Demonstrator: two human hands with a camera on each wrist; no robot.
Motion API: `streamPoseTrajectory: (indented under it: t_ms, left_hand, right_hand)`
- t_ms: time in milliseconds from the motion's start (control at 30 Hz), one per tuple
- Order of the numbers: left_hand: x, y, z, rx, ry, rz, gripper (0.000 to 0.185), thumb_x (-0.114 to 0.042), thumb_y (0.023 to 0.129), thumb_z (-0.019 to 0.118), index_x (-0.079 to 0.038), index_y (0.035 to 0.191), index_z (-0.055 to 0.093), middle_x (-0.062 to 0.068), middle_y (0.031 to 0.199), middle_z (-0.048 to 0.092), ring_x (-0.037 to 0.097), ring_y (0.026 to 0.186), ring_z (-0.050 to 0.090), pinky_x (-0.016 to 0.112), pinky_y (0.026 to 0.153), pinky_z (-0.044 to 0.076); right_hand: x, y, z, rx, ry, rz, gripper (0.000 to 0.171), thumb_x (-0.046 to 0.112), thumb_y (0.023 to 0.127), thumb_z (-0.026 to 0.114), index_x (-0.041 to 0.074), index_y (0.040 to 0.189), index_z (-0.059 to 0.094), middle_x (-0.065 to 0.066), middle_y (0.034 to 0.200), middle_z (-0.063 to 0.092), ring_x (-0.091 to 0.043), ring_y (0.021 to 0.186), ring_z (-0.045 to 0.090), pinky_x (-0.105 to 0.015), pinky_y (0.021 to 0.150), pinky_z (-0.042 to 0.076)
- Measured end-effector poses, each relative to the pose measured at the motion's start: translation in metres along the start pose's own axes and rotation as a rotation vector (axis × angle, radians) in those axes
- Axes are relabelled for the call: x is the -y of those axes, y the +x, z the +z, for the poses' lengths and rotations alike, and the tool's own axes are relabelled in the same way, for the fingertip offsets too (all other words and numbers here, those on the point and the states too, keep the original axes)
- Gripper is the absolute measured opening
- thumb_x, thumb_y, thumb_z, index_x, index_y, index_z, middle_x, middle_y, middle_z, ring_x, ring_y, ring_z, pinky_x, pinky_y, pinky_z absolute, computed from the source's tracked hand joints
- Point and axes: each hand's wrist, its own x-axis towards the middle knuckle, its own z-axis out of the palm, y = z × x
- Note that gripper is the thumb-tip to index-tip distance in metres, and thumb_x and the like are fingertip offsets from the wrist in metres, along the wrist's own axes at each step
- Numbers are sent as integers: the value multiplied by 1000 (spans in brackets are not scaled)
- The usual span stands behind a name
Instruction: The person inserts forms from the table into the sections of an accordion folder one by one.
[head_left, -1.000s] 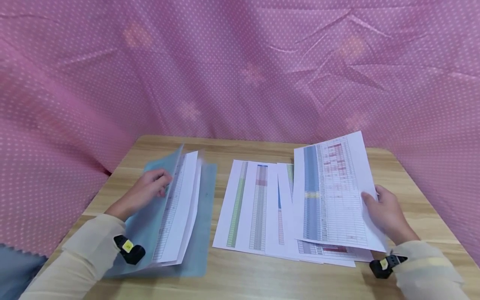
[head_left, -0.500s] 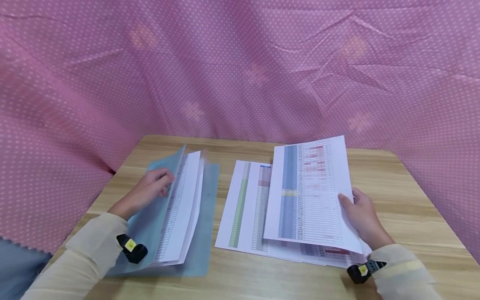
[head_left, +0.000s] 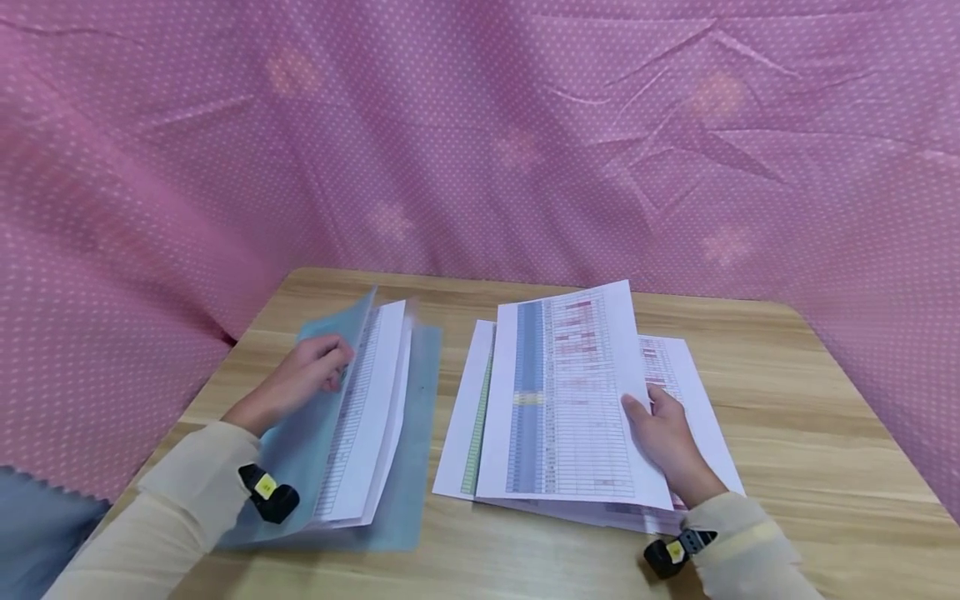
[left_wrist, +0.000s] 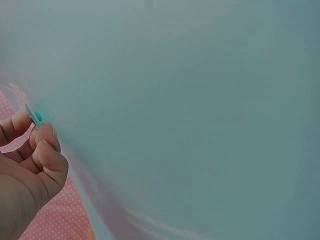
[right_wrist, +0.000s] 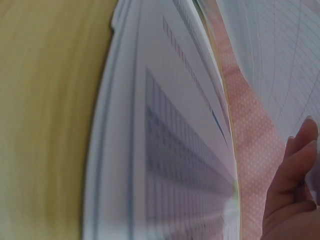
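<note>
On the left in the head view lies a translucent blue-green document folder (head_left: pixel 427 417), its top cover lifted. My left hand (head_left: pixel 300 379) grips that cover at its edge; in the left wrist view the fingers pinch beside a small teal snap button (left_wrist: pixel 34 116). White printed pages (head_left: pixel 375 417) stand tilted inside the folder. My right hand (head_left: pixel 667 442) pinches a printed sheet (head_left: pixel 585 417) by its right edge, thumb on top. That sheet, with a blue column and red-marked cells, is held tilted above several spread printed sheets (head_left: pixel 690 400), partly hiding them.
A light wooden table (head_left: pixel 787 400) carries everything. Behind it hangs a pink dotted cloth (head_left: pixel 480 150) that also falls along both sides. A strip of wood separates the folder from the spread sheets. Black wrist cameras (head_left: pixel 273 497) sit on both sleeves.
My right hand has moved left with the printed sheet, which now covers more of the left sheets and uncovers those on the right. The left hand and folder stay nearly as they were.
</note>
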Motion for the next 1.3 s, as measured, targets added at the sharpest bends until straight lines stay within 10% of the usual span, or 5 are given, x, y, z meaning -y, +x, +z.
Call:
streamPoseTrajectory:
  t_ms: [1300]
  left_hand:
    - [0, 2, 2, -5, -12, -1, 29, -31, 98, 41, -5, 86, 48, 10, 75, 46, 23, 71, 49, 34, 70, 37]
  right_hand:
    - [21, 2, 75, 90, 95, -67, 37, 21, 98, 46, 8, 132, 47, -11, 104, 65, -18, 83, 62, -28, 72, 48]
